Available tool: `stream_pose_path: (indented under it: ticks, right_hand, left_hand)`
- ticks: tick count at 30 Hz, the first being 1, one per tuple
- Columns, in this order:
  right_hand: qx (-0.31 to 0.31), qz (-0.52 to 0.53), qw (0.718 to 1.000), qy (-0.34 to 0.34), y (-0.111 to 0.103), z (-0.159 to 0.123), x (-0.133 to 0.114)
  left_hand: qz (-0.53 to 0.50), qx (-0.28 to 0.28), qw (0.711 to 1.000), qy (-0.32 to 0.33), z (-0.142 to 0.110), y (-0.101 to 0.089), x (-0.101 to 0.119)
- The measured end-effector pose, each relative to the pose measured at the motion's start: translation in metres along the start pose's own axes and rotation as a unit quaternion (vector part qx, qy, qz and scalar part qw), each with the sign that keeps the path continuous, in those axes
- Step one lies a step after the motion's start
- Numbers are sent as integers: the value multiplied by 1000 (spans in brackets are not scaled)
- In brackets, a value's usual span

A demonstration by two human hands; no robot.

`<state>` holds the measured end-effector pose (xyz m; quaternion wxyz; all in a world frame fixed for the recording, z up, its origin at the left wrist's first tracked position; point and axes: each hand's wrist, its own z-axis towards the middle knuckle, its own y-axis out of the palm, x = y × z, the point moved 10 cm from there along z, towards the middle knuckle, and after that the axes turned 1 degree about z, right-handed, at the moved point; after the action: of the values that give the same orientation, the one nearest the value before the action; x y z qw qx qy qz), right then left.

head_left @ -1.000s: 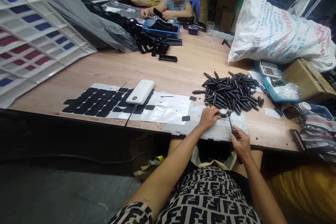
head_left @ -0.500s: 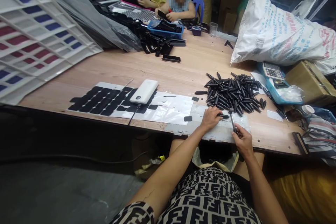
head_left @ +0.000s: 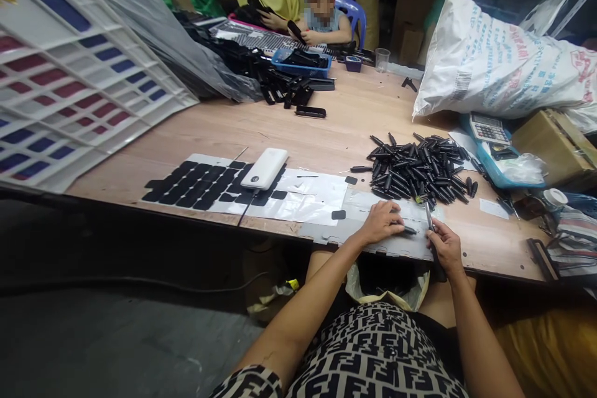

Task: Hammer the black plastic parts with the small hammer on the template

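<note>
My left hand (head_left: 382,222) presses a slim black stick part (head_left: 407,230) down on a grey sheet (head_left: 373,241) at the table's near edge. My right hand (head_left: 445,247) is closed round the black handle of a small hammer (head_left: 429,219), whose metal head is raised just beyond the part's tip. A heap of several like black stick parts (head_left: 417,166) lies just behind both hands. Left of them is a white backing sheet (head_left: 298,196) bearing black pads.
A white power bank (head_left: 265,168) with a cable rests on the sheet of pads. White trays (head_left: 69,74) lean at the left. A large white sack (head_left: 494,62), a calculator (head_left: 489,129) and a cardboard box (head_left: 553,146) stand at the right. Two people work at the far end beside a blue tray (head_left: 301,62).
The view has tilted up a little, so everything sits lower and to the right. The hammer head has swung from beside the part to a raised spot beyond it. My left hand still holds the part.
</note>
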<state>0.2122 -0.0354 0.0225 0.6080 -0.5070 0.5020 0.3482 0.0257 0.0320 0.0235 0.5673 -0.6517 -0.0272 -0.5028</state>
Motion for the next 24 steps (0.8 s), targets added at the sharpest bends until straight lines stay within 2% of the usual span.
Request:
stream_pose_path:
  ticks: [3,5,9,13,15,17,21,22,24]
  right_hand:
    - [8,3,1000,0,-1,0,1]
    - [8,6,1000,-2,0,0,2]
    - [5,11,1000,-4,2,0,3]
    - [10,12,1000,-5,1,-1,7]
    - [11,13,1000,-7,1,-1,8]
    - [10,10,1000,-8,0,0,10]
    - [6,6,1000,-10,1,0,9]
    - [5,7,1000,-11,1,0,9]
    - [5,11,1000,-12,1,0,8]
  left_hand:
    - [-22,-73,995,58,-25,12,18]
    - [-21,-96,993,71,-42,15,25]
    - [6,-104,992,74,-68,18,34]
    - [28,-87,993,79,-80,21,41]
    - [6,-58,996,72,-78,16,41]
    - [-23,1,999,43,-67,-1,31]
    - [23,165,984,-69,-33,-55,-14]
    - [52,186,977,-95,-24,-66,-26]
    - [102,192,968,-126,-6,-76,-44]
